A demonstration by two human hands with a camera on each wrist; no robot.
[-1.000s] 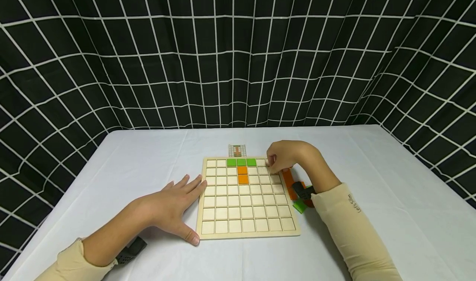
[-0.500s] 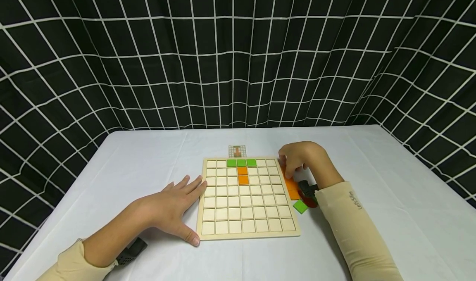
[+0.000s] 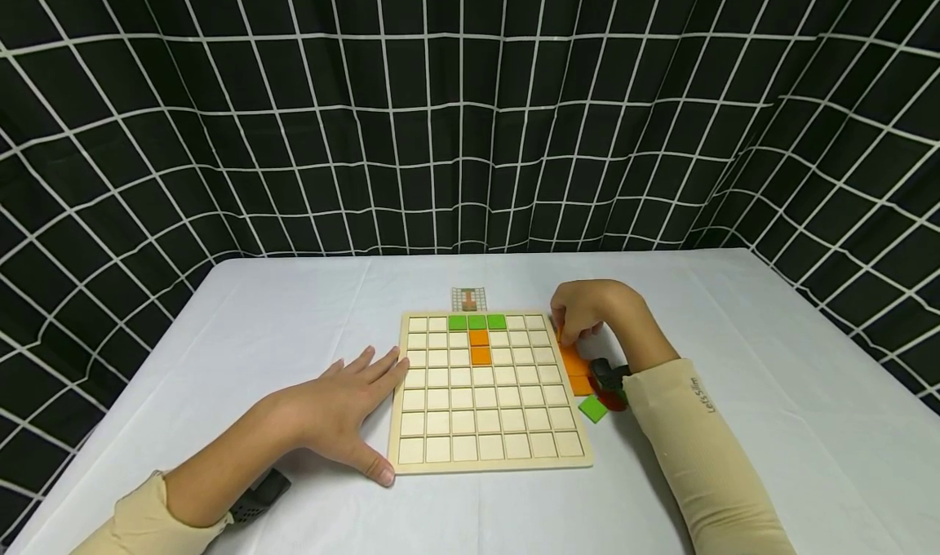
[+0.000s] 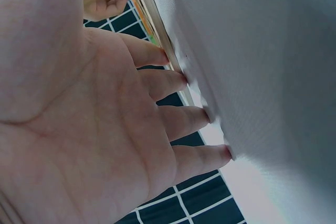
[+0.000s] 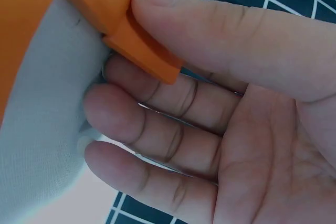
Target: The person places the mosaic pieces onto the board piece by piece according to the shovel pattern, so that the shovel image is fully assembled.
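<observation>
A light wooden grid board point(image 3: 450, 397) lies on the white table. Three green tiles point(image 3: 477, 322) fill part of its far row, and two orange tiles point(image 3: 481, 355) run down from the middle one. My left hand point(image 3: 330, 412) lies flat with spread fingers, fingertips and thumb at the board's left edge. Beyond the board's right edge, my right hand point(image 3: 587, 306) pinches an orange tile point(image 5: 144, 51); the right wrist view shows the thumb on top and curled fingers below. More orange tiles point(image 3: 575, 364) lie under and beside this hand, along the board.
A loose green tile point(image 3: 593, 408) and a dark red piece point(image 3: 611, 398), partly hidden by the right wrist camera point(image 3: 608, 374), sit right of the board. A small printed card point(image 3: 468, 299) lies beyond its far edge. A black curtain with white grid lines surrounds the table.
My right hand has moved right, off the board's far right corner to the orange tiles, and now pinches one. My left hand and the tiles on the board have stayed in place.
</observation>
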